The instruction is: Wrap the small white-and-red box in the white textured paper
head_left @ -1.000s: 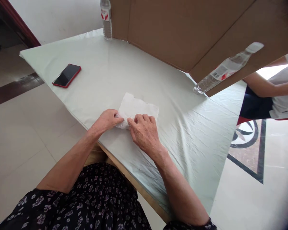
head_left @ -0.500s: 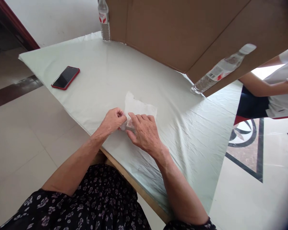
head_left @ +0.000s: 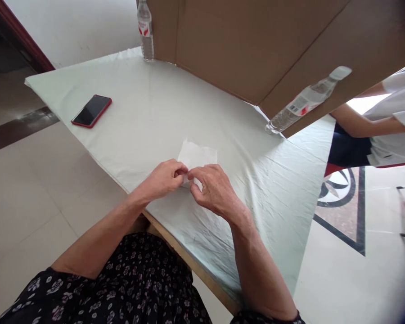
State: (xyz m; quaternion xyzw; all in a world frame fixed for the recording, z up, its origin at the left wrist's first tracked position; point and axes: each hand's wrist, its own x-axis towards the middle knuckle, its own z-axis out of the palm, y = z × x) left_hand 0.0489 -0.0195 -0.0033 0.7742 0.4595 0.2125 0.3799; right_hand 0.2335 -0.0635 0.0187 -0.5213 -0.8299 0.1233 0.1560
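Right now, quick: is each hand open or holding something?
Left hand: fingers curled at the white sheet; grip cannot be told.
Right hand: partly open, thumb and forefinger apart.

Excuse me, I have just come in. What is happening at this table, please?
A person is handling a thin white sheet on the covered table. The left hand and right hand are close together at its near edge, fingers bent; what they hold is hard to see. A phone lies to the left.
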